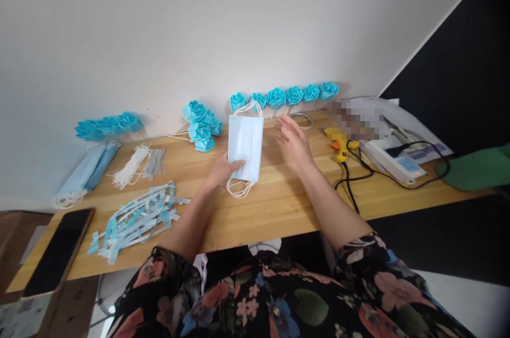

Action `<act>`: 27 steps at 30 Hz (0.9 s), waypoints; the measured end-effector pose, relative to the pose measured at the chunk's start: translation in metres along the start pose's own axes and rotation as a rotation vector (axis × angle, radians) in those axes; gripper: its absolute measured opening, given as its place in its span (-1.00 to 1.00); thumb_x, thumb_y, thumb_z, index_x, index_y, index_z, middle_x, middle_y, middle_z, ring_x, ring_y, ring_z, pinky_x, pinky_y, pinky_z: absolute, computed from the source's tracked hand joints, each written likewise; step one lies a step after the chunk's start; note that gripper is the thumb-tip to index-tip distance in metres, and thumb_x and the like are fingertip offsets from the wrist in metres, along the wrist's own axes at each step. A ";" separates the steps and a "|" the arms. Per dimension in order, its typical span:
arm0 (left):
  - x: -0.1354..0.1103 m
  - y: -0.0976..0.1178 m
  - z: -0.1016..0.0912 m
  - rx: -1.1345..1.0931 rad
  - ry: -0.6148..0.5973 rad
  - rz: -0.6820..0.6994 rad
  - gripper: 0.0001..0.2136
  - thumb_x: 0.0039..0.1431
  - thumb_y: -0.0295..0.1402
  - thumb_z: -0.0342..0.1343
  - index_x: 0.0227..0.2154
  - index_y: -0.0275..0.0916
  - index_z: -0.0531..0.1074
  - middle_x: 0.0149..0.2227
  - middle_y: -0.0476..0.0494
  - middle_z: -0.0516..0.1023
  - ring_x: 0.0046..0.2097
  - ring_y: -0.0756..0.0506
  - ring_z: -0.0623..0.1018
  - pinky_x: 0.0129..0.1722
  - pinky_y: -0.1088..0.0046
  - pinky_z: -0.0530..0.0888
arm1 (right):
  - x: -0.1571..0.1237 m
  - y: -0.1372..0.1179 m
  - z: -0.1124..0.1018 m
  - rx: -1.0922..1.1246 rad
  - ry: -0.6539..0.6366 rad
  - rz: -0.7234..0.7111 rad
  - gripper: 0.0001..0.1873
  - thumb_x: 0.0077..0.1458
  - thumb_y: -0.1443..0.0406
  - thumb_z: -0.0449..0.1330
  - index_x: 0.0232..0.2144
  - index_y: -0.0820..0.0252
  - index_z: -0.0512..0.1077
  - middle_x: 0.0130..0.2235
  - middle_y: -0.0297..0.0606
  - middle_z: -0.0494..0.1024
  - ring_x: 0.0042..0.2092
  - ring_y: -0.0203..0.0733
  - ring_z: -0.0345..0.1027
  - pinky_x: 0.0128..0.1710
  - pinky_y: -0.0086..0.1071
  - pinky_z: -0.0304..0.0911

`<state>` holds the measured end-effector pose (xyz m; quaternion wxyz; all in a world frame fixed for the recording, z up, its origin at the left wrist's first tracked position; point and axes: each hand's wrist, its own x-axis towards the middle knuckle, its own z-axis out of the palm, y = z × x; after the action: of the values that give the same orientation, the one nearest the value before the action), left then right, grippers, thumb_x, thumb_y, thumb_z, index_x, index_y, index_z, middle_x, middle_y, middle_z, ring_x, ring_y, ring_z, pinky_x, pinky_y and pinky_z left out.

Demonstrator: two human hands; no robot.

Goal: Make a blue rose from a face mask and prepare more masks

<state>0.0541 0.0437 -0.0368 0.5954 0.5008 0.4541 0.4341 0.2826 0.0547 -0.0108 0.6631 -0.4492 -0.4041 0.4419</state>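
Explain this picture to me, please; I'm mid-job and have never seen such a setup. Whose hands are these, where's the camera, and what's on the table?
There is no machine here: you see a person's bare left hand and right hand, from a camera worn on the head, looking forward and down. The left holds a pale-blue face mask, possibly several together; the right is open beside it, holding nothing. On the wooden table, blue flowers line the wall in three groups. At the left are more masks, white cords, cut strips and a phone; at the right, a yellow glue gun and a power strip.
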 end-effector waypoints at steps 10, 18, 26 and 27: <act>-0.008 0.004 0.013 0.493 0.197 0.531 -0.68 0.13 -0.39 0.14 -0.04 -0.29 0.50 -0.04 -0.26 0.60 0.00 -0.24 0.59 0.07 0.15 0.53 | -0.045 0.014 0.040 -0.001 -0.556 0.042 -0.35 0.02 0.04 0.40 0.16 0.04 0.47 0.28 -0.21 0.44 0.31 0.01 0.28 0.33 -0.13 0.17; -0.023 0.000 0.026 0.809 -0.099 0.815 -0.51 0.29 -0.12 0.12 0.18 -0.27 0.40 0.35 -0.46 0.27 0.34 -0.37 0.34 0.28 -0.09 0.34 | -0.041 0.013 0.031 0.108 -0.454 0.318 -0.51 -0.16 0.04 0.49 -0.17 0.12 0.59 -0.16 -0.24 0.68 -0.05 -0.03 0.55 0.02 -0.20 0.44; -0.019 0.013 0.018 0.557 0.215 0.817 -0.67 0.29 -0.22 0.17 0.05 -0.20 0.49 0.19 -0.35 0.46 0.21 -0.29 0.45 0.19 0.01 0.41 | -0.034 0.002 0.028 0.240 -0.254 0.500 -0.68 -0.10 0.21 0.36 -0.24 0.20 0.59 -0.18 -0.14 0.71 -0.05 0.11 0.59 0.00 -0.06 0.51; -0.017 0.014 0.016 0.456 0.235 0.755 -0.62 0.27 -0.19 0.19 0.09 -0.20 0.46 0.16 -0.34 0.48 0.17 -0.27 0.48 0.14 0.06 0.45 | -0.035 0.002 0.027 0.225 -0.279 0.513 -0.66 -0.09 0.21 0.35 -0.22 0.22 0.59 -0.17 -0.12 0.71 -0.05 0.12 0.59 0.00 -0.05 0.51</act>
<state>0.0650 0.0261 -0.0203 0.2141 0.6970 0.3882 0.5636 0.2472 0.0282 -0.0101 0.5135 -0.3952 -0.3131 0.6943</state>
